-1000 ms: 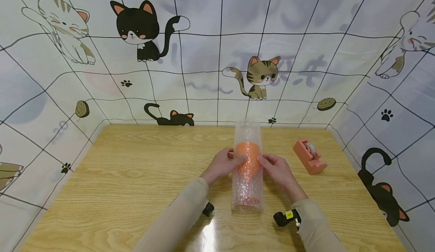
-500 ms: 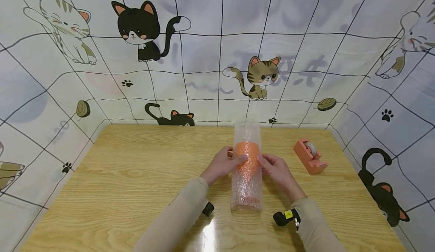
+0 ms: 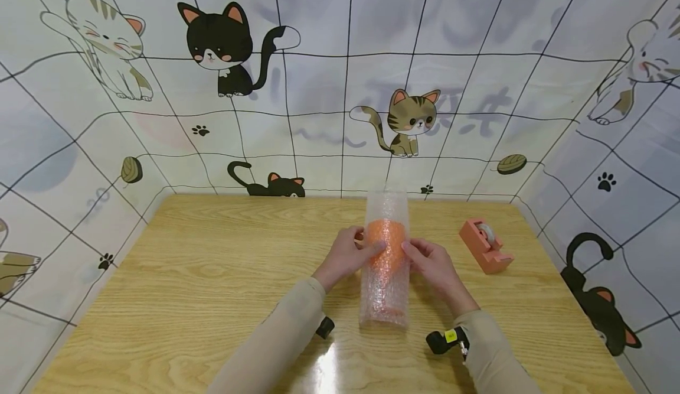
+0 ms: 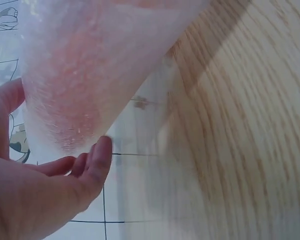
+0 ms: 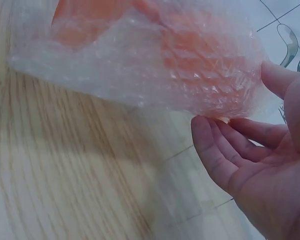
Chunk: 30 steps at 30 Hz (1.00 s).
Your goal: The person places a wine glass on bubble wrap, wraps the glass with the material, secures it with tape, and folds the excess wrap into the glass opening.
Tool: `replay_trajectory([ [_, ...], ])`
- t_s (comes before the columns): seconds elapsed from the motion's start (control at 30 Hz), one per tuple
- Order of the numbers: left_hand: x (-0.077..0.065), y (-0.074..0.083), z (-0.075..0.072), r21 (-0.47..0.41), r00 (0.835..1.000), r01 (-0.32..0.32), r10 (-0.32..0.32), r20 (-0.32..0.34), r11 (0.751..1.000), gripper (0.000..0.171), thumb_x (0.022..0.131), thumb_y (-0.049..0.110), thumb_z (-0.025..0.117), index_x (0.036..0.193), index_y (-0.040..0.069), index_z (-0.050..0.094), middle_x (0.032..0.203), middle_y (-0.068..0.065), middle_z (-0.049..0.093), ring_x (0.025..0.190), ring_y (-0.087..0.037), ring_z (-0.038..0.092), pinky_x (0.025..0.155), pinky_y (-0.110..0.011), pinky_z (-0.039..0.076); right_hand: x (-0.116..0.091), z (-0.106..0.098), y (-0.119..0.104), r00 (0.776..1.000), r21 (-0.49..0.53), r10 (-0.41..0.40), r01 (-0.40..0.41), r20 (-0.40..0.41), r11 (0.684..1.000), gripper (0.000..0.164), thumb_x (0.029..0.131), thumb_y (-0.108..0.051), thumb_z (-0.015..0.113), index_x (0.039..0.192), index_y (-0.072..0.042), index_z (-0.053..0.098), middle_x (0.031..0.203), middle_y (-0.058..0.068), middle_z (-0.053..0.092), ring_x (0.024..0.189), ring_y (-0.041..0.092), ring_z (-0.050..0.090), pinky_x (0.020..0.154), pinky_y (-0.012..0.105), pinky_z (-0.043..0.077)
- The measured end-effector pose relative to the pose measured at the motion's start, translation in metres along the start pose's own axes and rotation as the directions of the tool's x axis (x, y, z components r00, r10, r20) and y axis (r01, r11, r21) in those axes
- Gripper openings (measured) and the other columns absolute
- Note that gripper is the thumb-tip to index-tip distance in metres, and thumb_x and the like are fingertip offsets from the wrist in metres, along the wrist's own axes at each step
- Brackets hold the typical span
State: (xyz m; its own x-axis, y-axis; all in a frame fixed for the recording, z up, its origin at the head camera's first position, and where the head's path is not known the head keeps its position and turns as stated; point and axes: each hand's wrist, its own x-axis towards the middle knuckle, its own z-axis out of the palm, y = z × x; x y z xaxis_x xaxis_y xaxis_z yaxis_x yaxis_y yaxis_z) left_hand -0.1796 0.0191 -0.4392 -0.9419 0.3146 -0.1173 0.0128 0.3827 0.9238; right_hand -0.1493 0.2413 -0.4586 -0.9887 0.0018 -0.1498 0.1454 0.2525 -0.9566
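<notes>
An orange object wrapped in a long tube of clear bubble wrap (image 3: 386, 287) is held between both hands over the table. The wrap extends beyond the orange part at the far end. My left hand (image 3: 347, 256) grips its left side, thumb on the top face and fingers curled beneath. On the other side my right hand (image 3: 434, 266) holds it with the thumb at the upper edge. In the right wrist view, the fingertips (image 5: 202, 125) press the underside of the bubble wrap (image 5: 140, 80). The wrapped object's exact kind is obscured by the plastic.
A pink tape dispenser (image 3: 484, 246) with a roll of clear tape stands to the right on the wooden table (image 3: 212, 276). Cat-patterned fabric walls (image 3: 319, 87) enclose the table's back and sides. A small black camera (image 3: 446, 341) is strapped at the right wrist.
The near end of the wrapped bundle has shifted very slightly to the left and up. Both hands keep the same hold, and the tape dispenser has stayed in place.
</notes>
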Motion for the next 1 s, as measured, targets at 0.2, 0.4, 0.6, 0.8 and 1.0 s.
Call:
replay_trajectory([
  [0.2,-0.002,0.005,-0.002,-0.014,0.994,-0.079,0.078,-0.083,0.997,0.069,0.092,0.041,0.077,0.142,0.003,0.049,0.126,-0.012,0.054,0.108,-0.027,0.055,0.088,-0.042,0.052,-0.001,0.002,-0.004,0.999,0.014,-0.022,0.022,-0.032,1.000,0.055,0.105,-0.040,0.061,0.139,0.003,0.058,0.128,0.021,0.064,0.100,0.018,0.067,0.082,0.025,0.059],
  [0.4,-0.005,0.012,-0.001,0.040,0.978,-0.160,0.164,-0.125,0.986,0.050,0.093,0.027,0.079,0.132,0.004,0.056,0.119,-0.011,0.054,0.103,-0.026,0.056,0.087,-0.038,0.053,-0.005,0.007,-0.013,0.996,-0.030,-0.039,0.037,-0.080,0.999,0.053,0.104,-0.039,0.062,0.137,0.002,0.060,0.128,0.021,0.064,0.103,0.020,0.066,0.081,0.023,0.059],
  [0.6,-0.006,0.015,0.000,0.122,0.956,-0.225,0.244,-0.166,0.967,0.035,0.095,0.015,0.075,0.125,0.004,0.062,0.118,-0.013,0.061,0.102,-0.026,0.063,0.087,-0.035,0.057,-0.008,0.011,-0.022,0.992,-0.054,-0.057,0.051,-0.115,0.997,0.052,0.102,-0.037,0.066,0.135,0.003,0.060,0.127,0.022,0.062,0.101,0.022,0.067,0.080,0.024,0.059],
  [0.8,-0.006,0.014,-0.001,0.131,0.946,-0.227,0.250,-0.206,0.965,0.026,0.098,0.007,0.067,0.124,0.004,0.065,0.122,-0.015,0.068,0.107,-0.029,0.069,0.089,-0.035,0.060,-0.009,0.012,-0.028,0.990,-0.074,-0.088,0.080,-0.112,0.994,0.048,0.100,-0.028,0.070,0.138,0.000,0.058,0.132,0.021,0.062,0.115,0.030,0.063,0.083,0.020,0.056],
  [1.0,-0.007,0.010,-0.005,0.116,0.940,-0.235,0.256,-0.227,0.965,0.026,0.099,0.004,0.063,0.124,0.002,0.066,0.122,-0.016,0.071,0.109,-0.029,0.070,0.089,-0.039,0.060,-0.010,0.014,-0.030,0.980,-0.098,-0.162,0.150,-0.119,0.984,0.043,0.098,-0.020,0.072,0.134,0.000,0.061,0.132,0.021,0.064,0.123,0.035,0.061,0.099,0.035,0.053],
])
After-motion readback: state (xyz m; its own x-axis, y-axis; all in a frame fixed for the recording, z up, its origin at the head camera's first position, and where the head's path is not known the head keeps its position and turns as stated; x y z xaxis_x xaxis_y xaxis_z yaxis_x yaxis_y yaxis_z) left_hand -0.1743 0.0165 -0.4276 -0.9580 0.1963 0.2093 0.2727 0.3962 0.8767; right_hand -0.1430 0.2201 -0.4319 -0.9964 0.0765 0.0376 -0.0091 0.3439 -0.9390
